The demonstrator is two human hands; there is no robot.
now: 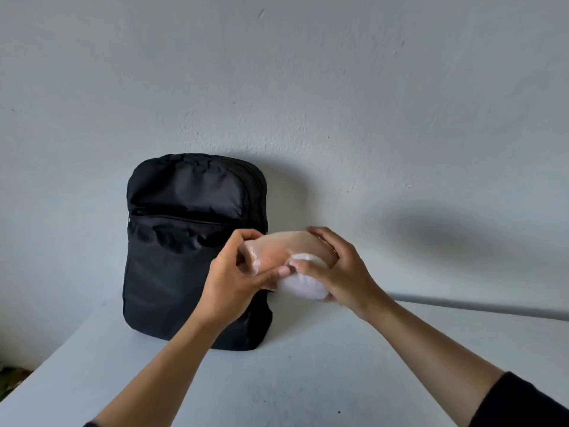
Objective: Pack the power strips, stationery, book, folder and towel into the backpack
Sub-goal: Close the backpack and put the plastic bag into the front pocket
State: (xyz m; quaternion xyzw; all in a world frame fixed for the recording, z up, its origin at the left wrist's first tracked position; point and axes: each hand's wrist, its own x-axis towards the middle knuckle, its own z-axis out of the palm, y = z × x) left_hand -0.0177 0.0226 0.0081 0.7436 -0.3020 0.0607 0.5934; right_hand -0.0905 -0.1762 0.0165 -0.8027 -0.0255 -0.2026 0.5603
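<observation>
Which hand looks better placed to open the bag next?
Probably the left: the left hand lies in front of the backpack, while the right hand, farther out, wraps the rolled towel and could hold it alone.

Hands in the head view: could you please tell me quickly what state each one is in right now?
Left hand: closed, gripping the left end of the rolled towel.
Right hand: closed, gripping the towel's right end.
</observation>
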